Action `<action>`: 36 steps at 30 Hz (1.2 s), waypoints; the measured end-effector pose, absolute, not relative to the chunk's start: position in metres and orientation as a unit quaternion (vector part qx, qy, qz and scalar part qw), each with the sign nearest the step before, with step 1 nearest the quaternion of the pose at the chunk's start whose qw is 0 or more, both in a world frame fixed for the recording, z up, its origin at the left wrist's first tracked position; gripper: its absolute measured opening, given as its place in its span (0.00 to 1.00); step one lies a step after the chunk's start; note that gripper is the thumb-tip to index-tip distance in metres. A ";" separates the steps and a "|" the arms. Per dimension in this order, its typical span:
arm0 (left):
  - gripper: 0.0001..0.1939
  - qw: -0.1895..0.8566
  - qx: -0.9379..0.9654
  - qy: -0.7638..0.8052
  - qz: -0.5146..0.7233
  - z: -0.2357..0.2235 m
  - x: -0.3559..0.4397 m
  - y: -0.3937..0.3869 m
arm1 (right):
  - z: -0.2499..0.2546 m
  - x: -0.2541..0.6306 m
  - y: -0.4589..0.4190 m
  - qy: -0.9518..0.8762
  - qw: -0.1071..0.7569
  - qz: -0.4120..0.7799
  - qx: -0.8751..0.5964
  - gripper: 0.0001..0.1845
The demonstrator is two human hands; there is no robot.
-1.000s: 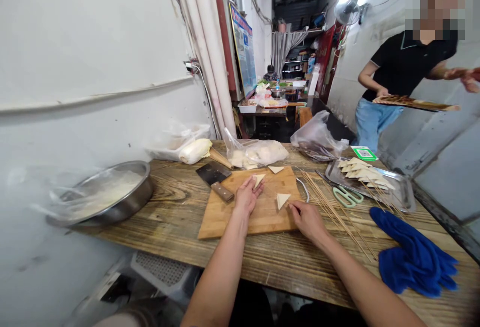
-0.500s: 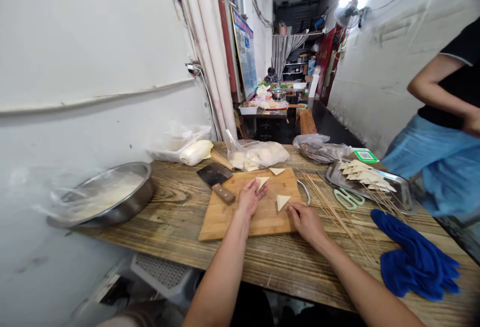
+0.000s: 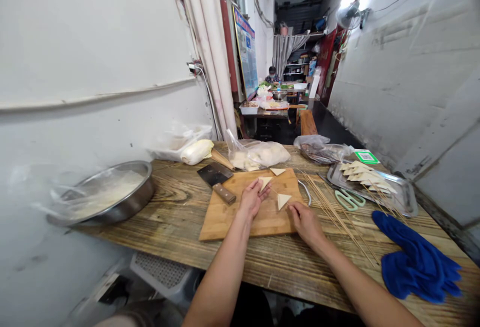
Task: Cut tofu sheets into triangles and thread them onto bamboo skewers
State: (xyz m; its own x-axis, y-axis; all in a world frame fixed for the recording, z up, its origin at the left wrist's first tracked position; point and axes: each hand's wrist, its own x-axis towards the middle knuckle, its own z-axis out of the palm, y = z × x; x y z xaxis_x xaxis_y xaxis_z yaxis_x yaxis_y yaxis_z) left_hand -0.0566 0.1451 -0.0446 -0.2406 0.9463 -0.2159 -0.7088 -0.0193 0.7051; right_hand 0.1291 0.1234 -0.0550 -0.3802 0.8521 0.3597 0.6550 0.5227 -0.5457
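My left hand (image 3: 252,198) rests on the wooden cutting board (image 3: 225,217) and pinches a pale triangular tofu piece (image 3: 264,182) at its fingertips. My right hand (image 3: 304,219) lies at the board's right edge with fingers curled, touching a thin bamboo skewer whose tip reaches a second triangle (image 3: 282,200). A third triangle (image 3: 277,171) lies at the board's far edge. A cleaver (image 3: 218,179) lies on the board's far left corner.
Loose bamboo skewers (image 3: 333,207) and green scissors (image 3: 348,198) lie right of the board. A metal tray (image 3: 407,198) holds skewered triangles. A blue cloth (image 3: 414,257) sits near right, a steel bowl (image 3: 123,202) far left, plastic bags (image 3: 258,154) behind.
The person in the black shirt who carried a tray at the right has walked out of view. My left hand has lifted its triangle slightly; my right hand has barely shifted.
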 end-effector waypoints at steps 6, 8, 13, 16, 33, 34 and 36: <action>0.12 0.599 0.175 0.363 0.692 -0.043 -0.058 0.144 | -0.055 0.128 0.123 -0.815 0.319 0.171 -0.452 0.16; 0.10 0.598 0.179 0.357 0.695 -0.043 -0.059 0.145 | -0.055 0.127 0.123 -0.815 0.324 0.176 -0.447 0.15; 0.08 0.573 0.171 0.367 0.712 -0.043 -0.060 0.145 | -0.056 0.126 0.123 -0.816 0.340 0.185 -0.429 0.15; 0.07 0.574 0.158 0.372 0.712 -0.042 -0.060 0.144 | -0.058 0.126 0.123 -0.813 0.351 0.192 -0.423 0.15; 0.13 0.588 0.186 0.417 0.668 -0.046 -0.028 0.138 | -0.059 0.125 0.133 -0.794 0.383 0.163 -0.443 0.15; 0.13 0.574 0.195 0.431 0.668 -0.049 -0.033 0.142 | -0.057 0.129 0.135 -0.787 0.384 0.159 -0.456 0.15; 0.09 0.508 0.209 0.488 0.679 -0.054 -0.042 0.155 | -0.053 0.136 0.142 -0.755 0.394 0.156 -0.501 0.16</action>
State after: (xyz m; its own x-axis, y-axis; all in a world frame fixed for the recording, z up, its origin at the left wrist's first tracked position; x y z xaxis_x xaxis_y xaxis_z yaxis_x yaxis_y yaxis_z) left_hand -0.0416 0.1546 -0.0539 -0.3973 0.8929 -0.2119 -0.4854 -0.0085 0.8743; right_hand 0.1360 0.1418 -0.0525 -0.1887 0.8787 0.4385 0.6332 0.4502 -0.6296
